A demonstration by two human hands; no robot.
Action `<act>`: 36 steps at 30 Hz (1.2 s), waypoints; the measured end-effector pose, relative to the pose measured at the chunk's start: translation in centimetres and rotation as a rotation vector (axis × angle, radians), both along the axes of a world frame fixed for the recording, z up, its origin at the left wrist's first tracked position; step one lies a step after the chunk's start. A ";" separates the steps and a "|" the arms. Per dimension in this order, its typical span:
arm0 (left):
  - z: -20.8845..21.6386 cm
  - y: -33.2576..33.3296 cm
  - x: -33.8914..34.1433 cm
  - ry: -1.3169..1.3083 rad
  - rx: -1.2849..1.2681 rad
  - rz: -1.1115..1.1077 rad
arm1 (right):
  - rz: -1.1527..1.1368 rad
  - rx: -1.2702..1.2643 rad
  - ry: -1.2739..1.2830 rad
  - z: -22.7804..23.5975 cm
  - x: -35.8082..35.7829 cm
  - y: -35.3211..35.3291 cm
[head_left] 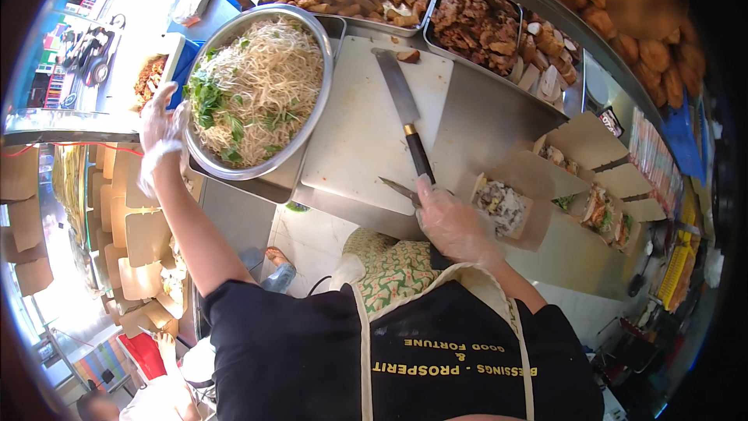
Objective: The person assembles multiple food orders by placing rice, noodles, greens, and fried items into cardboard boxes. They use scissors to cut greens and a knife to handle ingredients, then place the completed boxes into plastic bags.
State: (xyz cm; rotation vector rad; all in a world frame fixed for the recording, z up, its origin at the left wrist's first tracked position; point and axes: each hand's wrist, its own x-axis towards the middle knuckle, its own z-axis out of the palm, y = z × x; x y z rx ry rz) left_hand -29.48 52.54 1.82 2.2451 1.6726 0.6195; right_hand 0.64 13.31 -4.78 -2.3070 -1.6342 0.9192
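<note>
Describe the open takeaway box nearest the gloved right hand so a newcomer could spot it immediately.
Start at the white cutting board with the cleaver. Just right of it, on the steel counter, stands a row of brown cardboard boxes. The nearest box, beside the right hand, holds a pale grey-white filling; the other boxes show colourful, greener food.

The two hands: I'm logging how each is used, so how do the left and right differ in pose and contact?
The left hand is raised with fingers spread at the rim of the steel noodle bowl, gripping nothing; the right hand is lower, closed around scissors. The left is beside the bowl; the right is beside an open cardboard food box. Both wear clear plastic gloves.
</note>
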 end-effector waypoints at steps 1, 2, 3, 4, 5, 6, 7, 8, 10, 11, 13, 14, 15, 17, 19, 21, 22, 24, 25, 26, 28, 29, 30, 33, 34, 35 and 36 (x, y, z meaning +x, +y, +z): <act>0.5 2.0 0.3 -0.022 -0.120 -0.039 | 0.085 -0.007 -0.100 -1.0 -0.9 1.0; 0.8 3.6 0.6 0.035 -0.179 -0.101 | 0.185 -0.057 -0.216 -1.9 -1.7 1.7; 1.0 5.2 1.1 0.090 -0.236 -0.166 | 0.173 -0.091 -0.215 -2.8 -2.2 2.1; 1.1 7.0 2.1 0.205 -0.345 -0.086 | 0.173 -0.167 -0.232 -3.7 -2.7 2.5; 1.2 8.4 3.0 0.249 -0.450 -0.115 | 0.182 -0.259 -0.283 -4.5 -3.1 2.8; 1.1 9.3 3.5 0.279 -0.540 -0.111 | 0.182 -0.232 -0.273 -5.2 -3.5 3.1; 0.8 10.0 3.9 0.301 -0.632 -0.120 | 0.192 -0.222 -0.299 -5.6 -3.7 3.4; 0.8 10.5 4.1 0.453 -0.623 -0.140 | 0.220 -0.261 -0.338 -5.8 -3.8 3.4; 1.1 11.3 4.2 0.513 -0.536 -0.217 | 0.160 -0.289 -0.294 -5.8 -3.8 3.3; 1.3 11.5 4.2 0.534 -0.506 -0.220 | 0.140 -0.310 -0.297 -5.7 -3.8 3.3; 2.3 11.9 4.0 0.144 -0.644 -0.177 | 0.123 -0.317 -0.287 -5.4 -3.6 2.9; 2.8 11.9 4.1 0.073 -0.564 -0.202 | 0.108 -0.289 -0.293 -5.3 -3.5 2.6; 3.3 11.9 4.4 0.040 -0.531 -0.220 | 0.118 -0.244 -0.286 -5.3 -3.4 2.3; 3.8 11.2 5.8 -0.065 -0.602 -0.363 | 0.132 -0.159 -0.268 -5.7 -3.2 1.7; 3.7 9.8 8.0 0.021 -0.638 -0.460 | 0.166 -0.103 -0.326 -6.3 -2.9 1.3; 2.8 8.0 10.9 0.536 -0.495 -0.427 | 0.183 -0.064 -0.326 -6.7 -2.6 0.9; 2.2 6.5 11.6 0.622 -0.337 -0.452 | 0.179 -0.024 -0.303 -6.8 -2.5 0.9; 0.9 4.3 12.6 0.781 -0.142 -0.476 | 0.165 0.046 -0.247 -6.7 -2.3 0.9; 0.2 3.8 13.0 0.857 -0.114 -0.493 | 0.155 0.076 -0.215 -6.4 -2.1 0.9; -0.2 3.9 13.3 0.816 -0.245 -0.488 | 0.148 0.078 -0.182 -6.0 -2.0 1.0; -1.3 4.2 13.0 0.783 -0.242 -0.458 | 0.103 0.102 -0.083 -4.8 -1.7 1.2; -1.7 4.6 12.6 0.723 -0.207 -0.472 | 0.076 0.105 -0.041 -4.1 -1.5 1.2; -1.8 5.2 12.1 0.617 -0.297 -0.411 | 0.058 0.111 0.012 -3.4 -1.3 1.1; -1.5 7.0 10.6 0.296 -0.494 -0.342 | -0.046 0.136 0.189 -1.3 -0.5 0.6; -1.1 7.2 9.8 0.142 -0.473 -0.375 | -0.094 0.147 0.271 -0.8 -0.2 0.4; -0.6 7.3 9.0 0.014 -0.522 -0.349 | -0.141 0.157 0.354 -0.3 0.1 0.1; 0.1 7.6 8.2 -0.015 -0.546 -0.330 | -0.195 0.124 0.427 0.0 0.4 -0.2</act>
